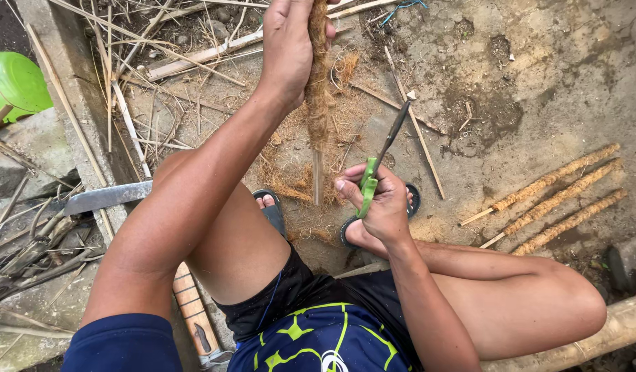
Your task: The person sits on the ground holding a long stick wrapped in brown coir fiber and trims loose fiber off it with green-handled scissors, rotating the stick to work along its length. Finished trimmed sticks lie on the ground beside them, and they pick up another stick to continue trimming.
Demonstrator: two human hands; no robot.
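— Two hands busy? 
— Yes: my left hand (288,48) clenches the upright fibre-wrapped stick (317,103) over the ground; my right hand (380,203) grips green-handled scissors (376,172). Light, stiff core, shedding wrap; hold it high.

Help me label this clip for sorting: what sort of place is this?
Probably an outdoor yard workspace for hand craft. The ground is bare concrete strewn with fibre and sticks, three fibre-wrapped sticks lie finished, and a large knife rests nearby.
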